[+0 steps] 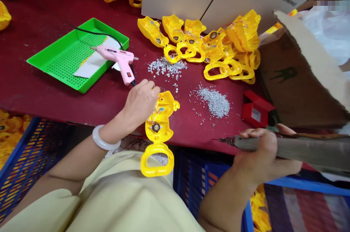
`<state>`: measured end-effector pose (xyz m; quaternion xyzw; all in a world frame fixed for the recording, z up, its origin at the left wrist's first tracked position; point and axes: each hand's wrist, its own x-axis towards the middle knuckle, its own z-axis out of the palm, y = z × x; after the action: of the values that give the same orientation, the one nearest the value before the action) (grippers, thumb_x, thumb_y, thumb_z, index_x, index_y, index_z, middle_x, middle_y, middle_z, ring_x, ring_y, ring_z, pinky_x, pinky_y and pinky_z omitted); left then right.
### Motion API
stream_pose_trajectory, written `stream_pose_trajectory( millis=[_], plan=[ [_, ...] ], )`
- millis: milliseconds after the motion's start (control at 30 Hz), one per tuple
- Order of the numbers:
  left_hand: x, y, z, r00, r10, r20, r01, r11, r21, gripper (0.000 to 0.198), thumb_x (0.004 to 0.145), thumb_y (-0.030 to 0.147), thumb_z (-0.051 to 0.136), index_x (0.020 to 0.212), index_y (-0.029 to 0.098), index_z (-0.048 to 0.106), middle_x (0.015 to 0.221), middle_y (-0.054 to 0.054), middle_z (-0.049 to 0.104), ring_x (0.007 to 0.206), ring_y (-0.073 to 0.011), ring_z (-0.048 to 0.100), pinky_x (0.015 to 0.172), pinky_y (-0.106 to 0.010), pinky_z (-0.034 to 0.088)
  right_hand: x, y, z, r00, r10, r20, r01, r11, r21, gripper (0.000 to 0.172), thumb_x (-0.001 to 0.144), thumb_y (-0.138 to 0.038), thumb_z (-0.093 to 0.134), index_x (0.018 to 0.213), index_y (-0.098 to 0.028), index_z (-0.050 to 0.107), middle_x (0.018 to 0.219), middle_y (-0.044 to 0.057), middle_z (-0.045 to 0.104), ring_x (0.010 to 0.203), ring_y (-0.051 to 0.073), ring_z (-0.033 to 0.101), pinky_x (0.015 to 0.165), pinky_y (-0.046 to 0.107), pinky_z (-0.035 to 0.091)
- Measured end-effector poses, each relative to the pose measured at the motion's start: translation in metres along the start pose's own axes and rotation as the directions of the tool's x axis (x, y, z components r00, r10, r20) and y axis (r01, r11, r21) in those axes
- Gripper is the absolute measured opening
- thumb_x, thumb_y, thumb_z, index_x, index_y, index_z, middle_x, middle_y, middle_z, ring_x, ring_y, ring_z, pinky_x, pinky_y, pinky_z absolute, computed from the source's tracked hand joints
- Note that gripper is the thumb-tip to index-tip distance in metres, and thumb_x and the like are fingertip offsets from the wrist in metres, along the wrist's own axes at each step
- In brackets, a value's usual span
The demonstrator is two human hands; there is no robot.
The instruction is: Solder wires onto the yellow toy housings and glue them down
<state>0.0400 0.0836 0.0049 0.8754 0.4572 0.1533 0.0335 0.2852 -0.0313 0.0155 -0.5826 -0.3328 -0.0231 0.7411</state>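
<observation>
Head view, and we're right over the work: the left hand (140, 102) has its fingers (149, 87) clenched over the top edge of a yellow moulded plastic part (158, 133), holding it tilted at the near edge of the desk (54, 93), with its loop handle hanging out past that edge. It's a good firm hold, clear of the thin wires and small round metal disc (156, 127) on the part's face, so that face stays open to view. On the right, the right hand (265, 152) has its fingers wrapped around a handheld rotary tool (290, 148), choked up toward the fine bit, which points left and stays apart from the part. Two heaps of small silver pieces (214, 101) (166, 67) sit just beyond the hands. Farther left, a pink hot glue gun (117, 59) lies across a green perforated tray (60, 39), and more yellow parts (199, 42) pile up at the far side.
</observation>
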Motion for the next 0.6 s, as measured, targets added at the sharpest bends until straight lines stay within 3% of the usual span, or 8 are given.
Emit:
stream_pose_trajectory(
  millis=[200,267,367,400,433,500,533,600],
  plan=[
    [-0.013,-0.005,0.002,0.995,-0.101,-0.028,0.099,0.994,-0.046,0.015,0.090,0.013,0.050,0.084,0.013,0.064,0.086,-0.007,0.064,0.083,-0.0210,0.061,0.067,-0.031,0.045,0.006,0.021,-0.029,0.963,-0.268,-0.040,0.258,0.953,-0.161,0.044,0.062,-0.038,0.080,0.105,-0.037,0.071,0.096,0.004,0.073,0.088,0.031,0.068,0.087,0.057,0.053],
    [-0.019,-0.005,0.004,0.991,-0.117,-0.067,0.111,0.990,-0.084,0.015,0.091,0.015,0.050,0.085,0.014,0.063,0.085,-0.006,0.064,0.080,-0.0198,0.061,0.065,-0.030,0.044,-0.001,0.014,-0.033,0.912,-0.392,-0.122,0.338,0.886,-0.316,0.042,0.064,-0.041,0.078,0.106,-0.047,0.070,0.110,0.002,0.070,0.105,0.034,0.064,0.094,0.058,0.051],
    [-0.027,-0.003,0.009,0.983,-0.131,-0.132,0.110,0.982,-0.156,0.013,0.091,0.016,0.050,0.091,0.014,0.063,0.087,-0.005,0.063,0.079,-0.0187,0.062,0.067,-0.029,0.045,-0.023,-0.009,-0.028,0.809,-0.532,-0.249,0.395,0.807,-0.439,0.029,0.069,-0.040,0.070,0.096,-0.051,0.071,0.097,0.002,0.072,0.097,0.038,0.065,0.087,0.063,0.052],
    [-0.030,-0.002,0.011,0.980,-0.134,-0.148,0.106,0.978,-0.181,0.013,0.091,0.016,0.050,0.093,0.014,0.062,0.088,-0.006,0.063,0.080,-0.0184,0.062,0.068,-0.029,0.045,-0.032,-0.017,-0.023,0.825,-0.505,-0.252,0.373,0.823,-0.429,0.022,0.072,-0.037,0.067,0.090,-0.048,0.073,0.087,0.003,0.072,0.083,0.037,0.066,0.078,0.065,0.054],
    [-0.032,-0.001,0.013,0.977,-0.136,-0.163,0.101,0.973,-0.206,0.013,0.091,0.016,0.049,0.095,0.014,0.062,0.089,-0.006,0.063,0.081,-0.0180,0.062,0.069,-0.028,0.046,-0.043,-0.024,-0.017,0.912,-0.373,-0.171,0.278,0.869,-0.410,0.018,0.074,-0.034,0.066,0.088,-0.042,0.074,0.081,0.003,0.071,0.071,0.033,0.066,0.069,0.062,0.057],
    [-0.036,0.002,0.018,0.971,-0.146,-0.191,0.097,0.965,-0.245,0.015,0.093,0.016,0.047,0.098,0.014,0.061,0.091,-0.006,0.063,0.081,-0.0173,0.062,0.070,-0.028,0.047,-0.062,-0.033,-0.004,0.990,-0.035,0.134,0.081,0.932,-0.352,0.019,0.079,-0.030,0.065,0.096,-0.031,0.072,0.082,0.003,0.071,0.060,0.024,0.065,0.057,0.049,0.059],
    [-0.038,0.004,0.021,0.965,-0.155,-0.209,0.098,0.961,-0.258,0.016,0.093,0.016,0.045,0.099,0.014,0.060,0.091,-0.006,0.063,0.080,-0.0169,0.062,0.070,-0.027,0.047,-0.069,-0.035,0.003,0.939,0.120,0.324,0.000,0.938,-0.346,0.023,0.082,-0.029,0.064,0.104,-0.027,0.069,0.089,0.004,0.072,0.061,0.020,0.065,0.055,0.042,0.059],
    [-0.042,0.006,0.026,0.953,-0.170,-0.251,0.097,0.955,-0.281,0.017,0.093,0.015,0.043,0.100,0.014,0.059,0.091,-0.007,0.063,0.080,-0.0167,0.062,0.070,-0.027,0.048,-0.080,-0.034,0.017,0.734,0.293,0.612,-0.074,0.931,-0.357,0.029,0.088,-0.029,0.059,0.116,-0.024,0.060,0.104,0.007,0.072,0.062,0.014,0.066,0.054,0.031,0.057]
  ],
)
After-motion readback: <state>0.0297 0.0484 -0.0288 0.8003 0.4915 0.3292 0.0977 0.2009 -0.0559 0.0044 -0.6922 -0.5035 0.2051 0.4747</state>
